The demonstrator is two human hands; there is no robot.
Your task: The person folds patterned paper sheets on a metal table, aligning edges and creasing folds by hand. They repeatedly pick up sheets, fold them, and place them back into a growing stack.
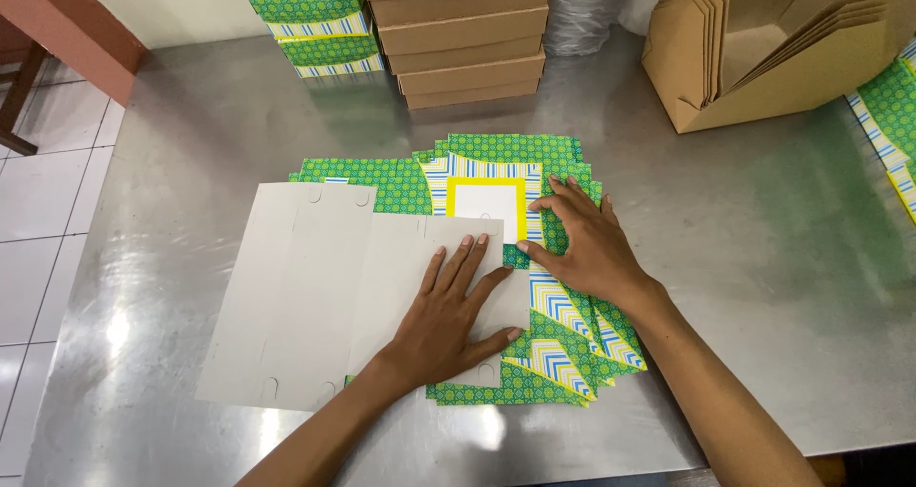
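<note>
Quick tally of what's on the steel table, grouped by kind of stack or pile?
Flat green patterned box blanks, pile under both hands: 1
Grey-side-up blank under the left hand: 1
Stacks of folded green boxes: 1
Stacks of plain brown boxes: 1
Brown folded cartons, nested group: 1
Total: 5

A packing workshop: steel table (744,287) with stacked folded boxes (463,39) and flat blanks (401,186).

Left hand (448,320), right hand (584,248): bare, no rings; forearms bare, no sleeves showing.
</note>
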